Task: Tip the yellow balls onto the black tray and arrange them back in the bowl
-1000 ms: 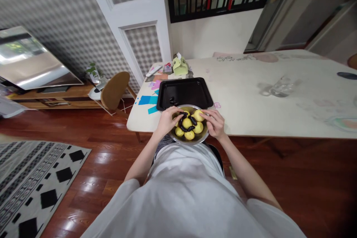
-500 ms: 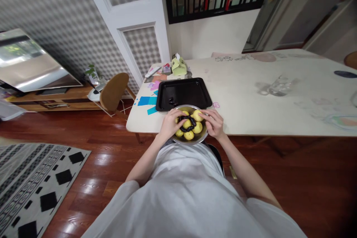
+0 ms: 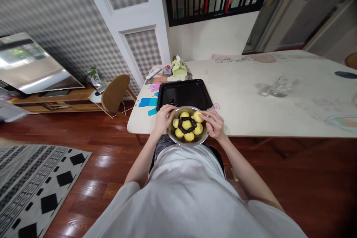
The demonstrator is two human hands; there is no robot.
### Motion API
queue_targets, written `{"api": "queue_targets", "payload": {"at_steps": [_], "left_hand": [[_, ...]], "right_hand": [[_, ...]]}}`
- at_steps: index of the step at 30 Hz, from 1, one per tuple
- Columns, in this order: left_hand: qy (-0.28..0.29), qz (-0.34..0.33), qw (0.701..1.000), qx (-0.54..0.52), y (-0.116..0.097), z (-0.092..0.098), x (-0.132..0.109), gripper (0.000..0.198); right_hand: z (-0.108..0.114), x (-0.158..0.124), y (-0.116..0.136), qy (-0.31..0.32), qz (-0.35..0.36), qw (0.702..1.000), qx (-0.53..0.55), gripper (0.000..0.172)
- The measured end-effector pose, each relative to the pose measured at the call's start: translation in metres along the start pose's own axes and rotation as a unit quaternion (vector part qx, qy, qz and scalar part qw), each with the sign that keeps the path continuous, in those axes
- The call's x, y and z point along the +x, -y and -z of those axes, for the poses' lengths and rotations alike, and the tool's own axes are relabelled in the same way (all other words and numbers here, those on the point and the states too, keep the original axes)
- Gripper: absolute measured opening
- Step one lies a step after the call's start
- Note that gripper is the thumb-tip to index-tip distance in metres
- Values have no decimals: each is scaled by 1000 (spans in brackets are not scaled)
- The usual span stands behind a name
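Note:
A steel bowl (image 3: pixel 173 136) stands at the table's front edge, holding several yellow round fruits (image 3: pixel 198 129). Small dark glossy pieces (image 3: pixel 185 119) form a ring around the middle fruit. My left hand (image 3: pixel 165 117) is at the bowl's left rim, thumb and fingers apart, holding nothing that shows. On the right side, my right hand (image 3: pixel 214 122) has its fingers on the upper right yellow fruit (image 3: pixel 198 116) inside the bowl. Behind the bowl lies a black tray (image 3: pixel 185 93), with a few dark pieces (image 3: pixel 172 102) near its front left.
The white table (image 3: pixel 245 111) carries a clear glass (image 3: pixel 279 87) to the right and a green tissue box (image 3: pixel 179 68) at the back left, beside a white remote (image 3: pixel 153 73). A wooden chair (image 3: pixel 115 91) stands left of the table.
My left hand has moved left, from over the dark ring to the bowl's left rim, uncovering the ring and the left fruits. My right hand has stayed nearly still.

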State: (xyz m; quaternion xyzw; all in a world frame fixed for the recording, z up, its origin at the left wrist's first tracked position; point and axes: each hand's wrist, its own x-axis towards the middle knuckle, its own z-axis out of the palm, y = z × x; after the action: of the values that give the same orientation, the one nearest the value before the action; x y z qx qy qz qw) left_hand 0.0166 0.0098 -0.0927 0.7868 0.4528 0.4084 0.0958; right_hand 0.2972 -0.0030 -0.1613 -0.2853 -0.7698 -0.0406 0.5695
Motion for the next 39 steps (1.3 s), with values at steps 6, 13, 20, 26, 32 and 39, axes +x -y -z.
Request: {"api": "queue_targets", "payload": {"at_steps": [6,13,20,26,32,39], "left_hand": [[16,58,995,74,50,2,26,28],[99,46,988,111,77,-15,54,28],[127,48,980,147,84,-24,60,22],[129,65,976,160,82,-25,65,17],[99,75,980,158,71,-21,59,17],[19,37,997,60,23,6,30,16]], "right_hand": [[-1,-1,0,-7,5,1000,11,42],[0,2,1,-7,18,1000,2,42],[0,0,2,-9,13,1000,2,42],[0,1,1,-8,12,1000,-5,42],[-1,2,2,-16,25,1000,6,42],[-1,0,0,-9,10,1000,-3,41]]}}
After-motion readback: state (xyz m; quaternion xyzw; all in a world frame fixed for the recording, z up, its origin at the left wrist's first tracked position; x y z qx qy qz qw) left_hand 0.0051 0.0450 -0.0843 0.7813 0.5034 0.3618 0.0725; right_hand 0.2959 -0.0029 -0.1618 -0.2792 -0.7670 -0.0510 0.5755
